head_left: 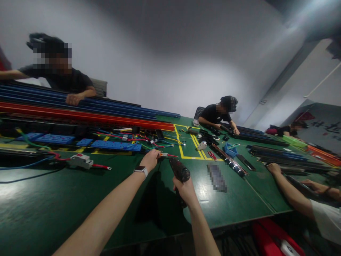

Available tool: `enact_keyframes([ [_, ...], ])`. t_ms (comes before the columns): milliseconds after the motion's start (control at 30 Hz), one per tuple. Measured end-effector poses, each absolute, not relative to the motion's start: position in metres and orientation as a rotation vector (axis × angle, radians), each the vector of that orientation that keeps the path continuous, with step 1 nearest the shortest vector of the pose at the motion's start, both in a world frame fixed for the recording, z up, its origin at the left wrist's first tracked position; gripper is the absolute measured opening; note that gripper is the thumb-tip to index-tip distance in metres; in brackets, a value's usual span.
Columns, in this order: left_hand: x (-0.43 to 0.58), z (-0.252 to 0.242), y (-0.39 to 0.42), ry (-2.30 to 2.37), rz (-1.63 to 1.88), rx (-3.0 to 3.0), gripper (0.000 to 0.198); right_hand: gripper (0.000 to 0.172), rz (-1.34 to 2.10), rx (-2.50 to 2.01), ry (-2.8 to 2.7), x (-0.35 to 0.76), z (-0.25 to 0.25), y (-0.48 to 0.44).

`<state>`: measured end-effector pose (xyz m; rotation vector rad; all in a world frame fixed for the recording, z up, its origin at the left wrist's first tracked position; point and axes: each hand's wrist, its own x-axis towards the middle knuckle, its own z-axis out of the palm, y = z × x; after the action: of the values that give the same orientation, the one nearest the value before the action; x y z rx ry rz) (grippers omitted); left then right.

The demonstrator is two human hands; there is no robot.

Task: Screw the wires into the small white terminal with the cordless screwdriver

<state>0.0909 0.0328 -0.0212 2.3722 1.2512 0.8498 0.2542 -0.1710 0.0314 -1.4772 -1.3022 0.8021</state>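
1. The power drill (180,170) is the landmark: it stands above the green table (106,199), nose tipped forward and leftward, its handle running down into the right hand (185,190).
2. The right hand wraps that handle, its forearm rising steeply from the near edge behind the drill, wrist roughly in line with it.
3. The left hand (151,159), just left of the drill, is turned back-up, fingers bent and drawn together on a small white part (164,154); the exact finger contact is too small to tell. Its forearm slants in from the near left, a pale-banded watch (141,171) on the wrist.
4. That part lies just ahead and left of the drill's nose, a short red wire (173,156) reaching rightward from it.
5. Farther left of the drill are blue strips (115,145) and a white block with red leads (81,161).
6. Right of the drill lies a blurred dark slab (217,177); beyond that, a blue basket (230,150).
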Motion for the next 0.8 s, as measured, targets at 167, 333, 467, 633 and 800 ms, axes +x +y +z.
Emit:
enact_keyframes([
  [167, 0.0909, -0.0228, 0.0341, 1.226, 0.874, 2.393, 0.032, 0.010, 0.794, -1.500, -1.303, 0.2532, 0.0345, -0.1724],
  [333, 0.0906, -0.0217, 0.0333, 1.239, 0.867, 2.371, 0.030, 0.011, 0.789, -1.497, -1.309, 0.2538, 0.0342, -0.1728],
  [467, 0.0907, -0.0208, 0.0327, 1.234, 0.866, 2.365, 0.029, 0.010, 0.800, -1.500, -1.309, 0.2544, 0.0323, -0.1721],
  [633, 0.0902, -0.0206, 0.0317, 1.242, 0.862, 2.384, 0.031, 0.010, 0.796, -1.501, -1.295, 0.2536, 0.0348, -0.1726],
  [800, 0.0902, -0.0221, 0.0323, 1.245, 0.869, 2.396, 0.030, 0.010, 0.808, -1.508, -1.316, 0.2549, 0.0349, -0.1725],
])
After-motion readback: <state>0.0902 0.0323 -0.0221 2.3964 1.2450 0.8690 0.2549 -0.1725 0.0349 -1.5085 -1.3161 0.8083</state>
